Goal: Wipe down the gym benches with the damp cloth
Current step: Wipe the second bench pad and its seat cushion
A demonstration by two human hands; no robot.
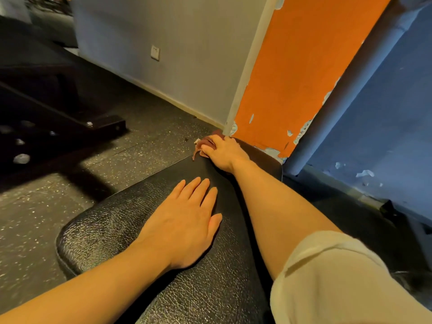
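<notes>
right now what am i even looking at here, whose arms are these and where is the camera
There is no machine here. The single picture comes from a camera worn on a person's head, looking forward and down, so the two bare arms are that person's own.

They are leaning over a black padded gym bench. The left hand lies flat on the padding with its fingers straight, holding nothing. The right hand reaches to the far end of the bench and grips a reddish-brown cloth against it, near an orange wall panel.

Around the bench is dark speckled floor, with the black frame of other equipment on the left.
</notes>
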